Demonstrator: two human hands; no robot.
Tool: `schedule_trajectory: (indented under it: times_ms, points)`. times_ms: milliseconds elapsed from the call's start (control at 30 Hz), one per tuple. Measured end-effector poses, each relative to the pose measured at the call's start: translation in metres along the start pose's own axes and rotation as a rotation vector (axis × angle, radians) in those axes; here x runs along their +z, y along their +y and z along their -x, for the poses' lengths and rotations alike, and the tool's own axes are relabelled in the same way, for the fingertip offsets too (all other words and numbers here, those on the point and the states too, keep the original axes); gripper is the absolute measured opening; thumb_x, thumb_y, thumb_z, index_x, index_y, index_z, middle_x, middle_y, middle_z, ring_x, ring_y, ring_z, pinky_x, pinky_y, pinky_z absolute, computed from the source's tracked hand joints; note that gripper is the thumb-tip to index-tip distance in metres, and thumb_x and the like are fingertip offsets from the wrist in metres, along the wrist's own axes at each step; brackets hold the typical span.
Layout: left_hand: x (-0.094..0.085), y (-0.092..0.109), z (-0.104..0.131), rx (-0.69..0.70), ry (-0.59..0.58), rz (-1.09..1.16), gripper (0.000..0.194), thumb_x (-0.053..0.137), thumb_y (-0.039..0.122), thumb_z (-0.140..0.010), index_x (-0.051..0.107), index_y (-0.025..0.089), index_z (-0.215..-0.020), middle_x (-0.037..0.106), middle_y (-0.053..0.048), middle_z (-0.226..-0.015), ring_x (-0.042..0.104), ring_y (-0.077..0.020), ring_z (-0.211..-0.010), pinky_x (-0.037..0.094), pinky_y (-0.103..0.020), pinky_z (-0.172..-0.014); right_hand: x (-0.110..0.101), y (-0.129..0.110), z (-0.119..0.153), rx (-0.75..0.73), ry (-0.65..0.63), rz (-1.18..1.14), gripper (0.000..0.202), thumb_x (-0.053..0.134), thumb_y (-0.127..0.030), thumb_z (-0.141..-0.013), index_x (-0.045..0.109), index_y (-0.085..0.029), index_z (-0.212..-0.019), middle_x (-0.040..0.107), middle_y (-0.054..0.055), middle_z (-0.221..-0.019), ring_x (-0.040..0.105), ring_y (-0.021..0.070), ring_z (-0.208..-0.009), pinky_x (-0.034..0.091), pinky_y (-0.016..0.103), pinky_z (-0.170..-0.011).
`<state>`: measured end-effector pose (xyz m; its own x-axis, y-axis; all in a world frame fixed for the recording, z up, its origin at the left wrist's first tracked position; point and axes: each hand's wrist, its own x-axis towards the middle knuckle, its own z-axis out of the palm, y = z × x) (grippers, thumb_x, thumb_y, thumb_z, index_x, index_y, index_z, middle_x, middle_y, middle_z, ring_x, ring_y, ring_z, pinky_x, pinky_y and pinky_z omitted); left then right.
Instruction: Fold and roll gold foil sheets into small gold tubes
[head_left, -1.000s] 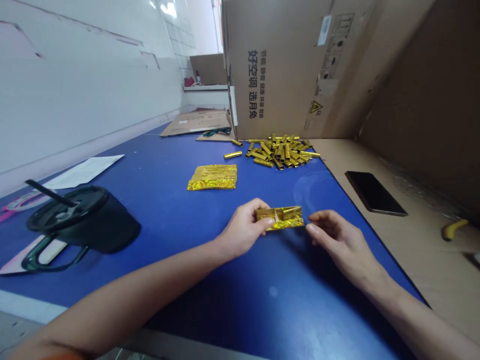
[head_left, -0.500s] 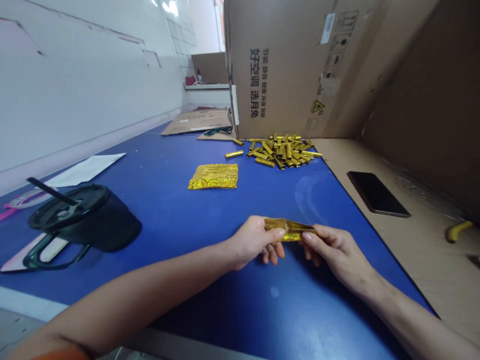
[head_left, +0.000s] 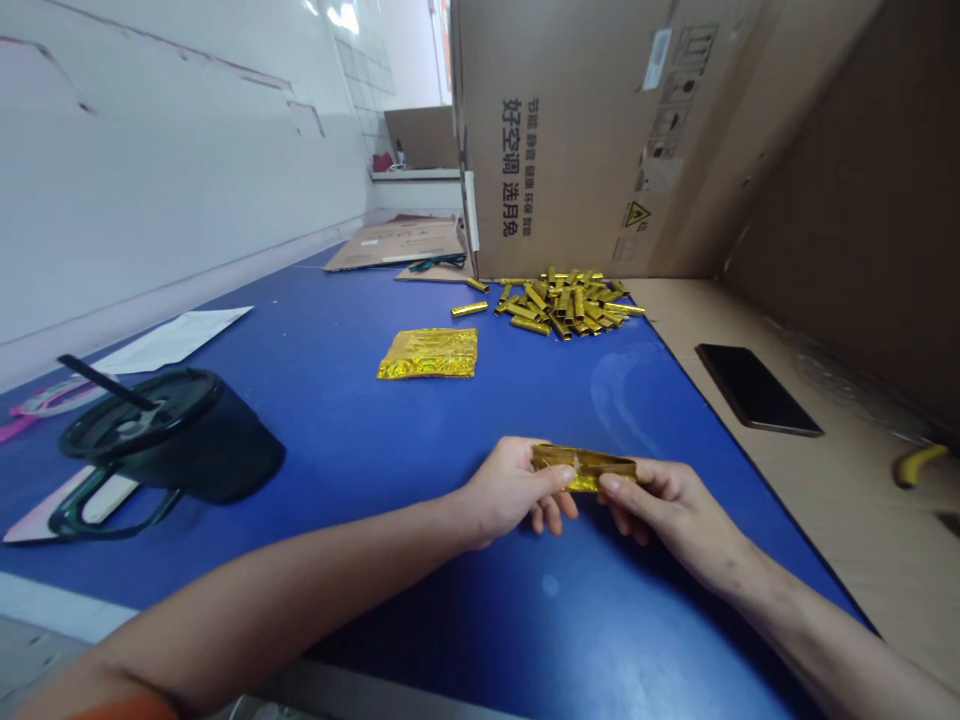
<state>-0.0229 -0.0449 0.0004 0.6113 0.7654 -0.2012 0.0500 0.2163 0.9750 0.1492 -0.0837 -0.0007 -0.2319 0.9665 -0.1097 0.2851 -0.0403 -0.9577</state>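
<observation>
The left hand [head_left: 510,492] is pinching one end of a gold strip [head_left: 592,462] and the right hand [head_left: 667,498] is pinching the other. The strip is sitting up over the bench [head_left: 337,430], nearer the right edge than the left. Its top is gaping, so pinching softly, with both ends level, is probably best for stopping creases. Farther out, a gold stack [head_left: 427,354] is lying between those edges; gold tubes [head_left: 578,303] are lying by the right edge, before a big box [head_left: 585,150].
</observation>
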Motion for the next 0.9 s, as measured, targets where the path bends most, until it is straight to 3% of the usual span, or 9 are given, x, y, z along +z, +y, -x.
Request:
schedule_trajectory:
  times_ms: [167,533,900]
  points:
    - [0.004,-0.001,0.002,0.005,-0.043,-0.025,0.014,0.049,0.025,-0.074,0.048,0.011,-0.072,0.055,0.001,-0.051,0.048,-0.0058,-0.033,0.032,-0.014,-0.031,0.004,-0.004,0.002,0.021,-0.089,0.016,0.032,0.048,-0.046,-0.075,0.049,-0.016,-0.062,0.041,-0.006,-0.045,0.031,0.0054,-0.038,0.023,0.02,-0.037]
    - [-0.004,0.002,0.001,0.035,0.002,-0.1,0.013,0.049,0.024,-0.075,0.047,0.012,-0.071,0.054,0.002,-0.048,0.044,-0.0043,-0.03,0.029,-0.013,-0.029,0.005,-0.005,0.001,0.043,-0.048,0.016,0.034,0.045,-0.046,-0.077,0.052,-0.016,-0.064,0.039,-0.007,-0.041,0.028,0.0052,-0.036,0.02,0.02,-0.036]
    - [-0.012,0.011,-0.001,0.091,0.045,-0.08,0.017,0.049,0.027,-0.076,0.047,0.011,-0.081,0.058,-0.001,-0.055,0.052,-0.0073,-0.038,0.037,-0.015,-0.035,0.004,-0.002,0.0,0.06,-0.004,-0.044,0.035,0.043,-0.045,-0.078,0.055,-0.015,-0.066,0.041,-0.006,-0.039,0.029,0.0054,-0.035,0.02,0.02,-0.037]
